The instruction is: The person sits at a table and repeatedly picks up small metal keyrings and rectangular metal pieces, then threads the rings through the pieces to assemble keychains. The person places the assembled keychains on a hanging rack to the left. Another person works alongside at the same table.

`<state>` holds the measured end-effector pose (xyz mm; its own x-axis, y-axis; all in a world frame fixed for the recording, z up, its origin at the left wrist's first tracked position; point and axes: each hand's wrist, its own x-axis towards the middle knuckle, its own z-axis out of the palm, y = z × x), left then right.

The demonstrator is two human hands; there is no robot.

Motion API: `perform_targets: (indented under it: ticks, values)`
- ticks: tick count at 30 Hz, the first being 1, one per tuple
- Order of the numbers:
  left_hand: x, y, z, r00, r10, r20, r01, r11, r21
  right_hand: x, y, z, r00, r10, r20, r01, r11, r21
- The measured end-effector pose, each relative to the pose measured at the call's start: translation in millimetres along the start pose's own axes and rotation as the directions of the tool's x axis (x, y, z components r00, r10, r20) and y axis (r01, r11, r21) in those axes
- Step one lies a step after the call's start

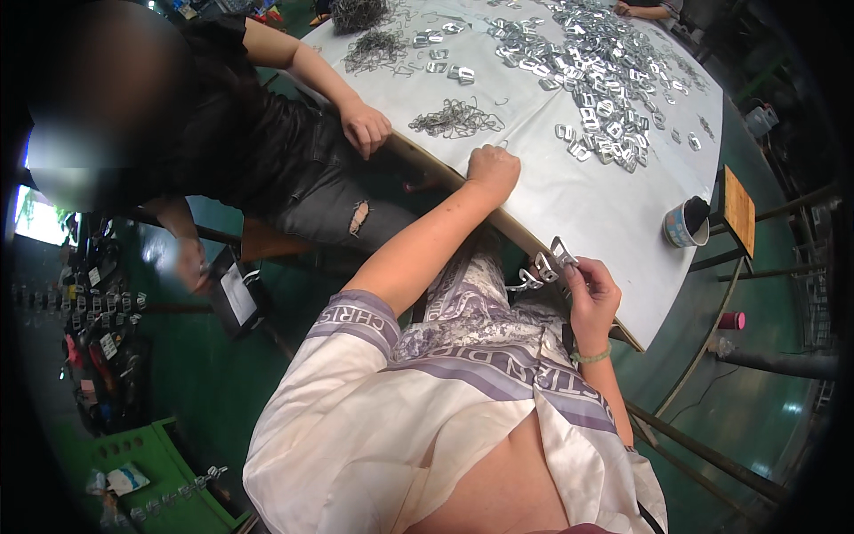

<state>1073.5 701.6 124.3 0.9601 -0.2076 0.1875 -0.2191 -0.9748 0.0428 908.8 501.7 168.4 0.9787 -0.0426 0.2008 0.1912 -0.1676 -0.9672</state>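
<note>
My left hand point(495, 173) rests closed at the near edge of the white table, and a bit of thin wire hook shows at its fingertips. Just beyond it lies a small pile of bent wire hooks point(455, 119). My right hand point(594, 292) pinches a shiny metal buckle point(561, 252) between thumb and fingers at the table edge. More buckles point(543, 267) hang linked in a short chain from it, down by my lap. A large heap of loose silver buckles point(605, 98) covers the far middle of the table.
On my left sits a co-worker, one hand point(365, 129) at the table edge. Another person's hand point(627, 9) shows at the far side. A paper cup point(685, 222) with dark contents stands at the right edge, near a wooden stool point(737, 214). More wire hooks point(378, 52) lie far left.
</note>
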Motion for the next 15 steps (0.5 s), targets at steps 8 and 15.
perform_targets:
  ticks: [8,15]
  values:
    - [-30.2,-12.0,-33.8,0.972,-0.044,0.229,0.224,0.447,-0.866,-2.2,-3.3,3.4,1.000,0.030,0.004,-0.030,0.995,0.096]
    - [-92.1,28.6,-80.5,0.984,0.135,0.118,0.131,-0.097,-0.987,3.5,-17.7,11.8,0.999,0.034,0.008,-0.034,0.995,0.098]
